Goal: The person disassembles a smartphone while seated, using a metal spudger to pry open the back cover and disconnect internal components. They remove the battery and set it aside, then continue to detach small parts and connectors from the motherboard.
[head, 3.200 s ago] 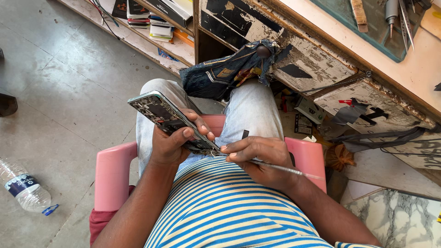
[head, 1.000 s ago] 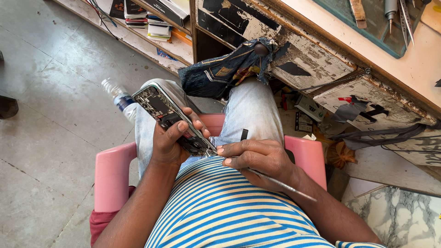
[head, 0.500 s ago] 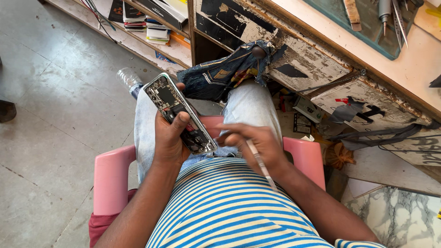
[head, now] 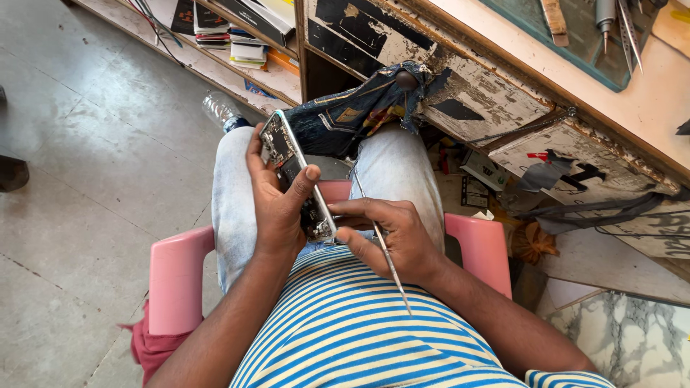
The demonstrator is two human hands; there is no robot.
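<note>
The left hand (head: pixel 277 208) grips an opened mobile phone with its back cover off, dark circuit boards and metal parts exposed (head: pixel 295 172). Its fingers are closed around the lower half of the phone: the thumb lies along the near edge, and one fingertip (head: pixel 311 173) presses on the exposed face. The phone stands tilted, its upper end pointing away from the body above the person's left knee, its lower end held just beside the right hand.

The right hand (head: pixel 388 233) holds a thin, silver metal probe tool with a long, slender shaft (head: pixel 386 255). Its fingers are pinched narrowly around the tool near the working end, which meets the lower end of the phone; whether the tip touches the board cannot be told. The rest of the shaft runs back from the fingers, slanting toward the blue, white and yellow striped shirt (head: pixel 359 330).

Both hands are held over the lap, above light blue jeans (head: pixel 402 169). The person sits on a pink plastic chair (head: pixel 176 276). A dark blue denim cloth (head: pixel 352 115) hangs from a worn, paint-chipped wooden table (head: pixel 474 86), beyond the fingers. A clear plastic bottle (head: pixel 221 110) lies on the grey concrete floor (head: pixel 93 144), beyond the left hand. Stacked books and boxes (head: pixel 244 43) sit on a low shelf farther away.
</note>
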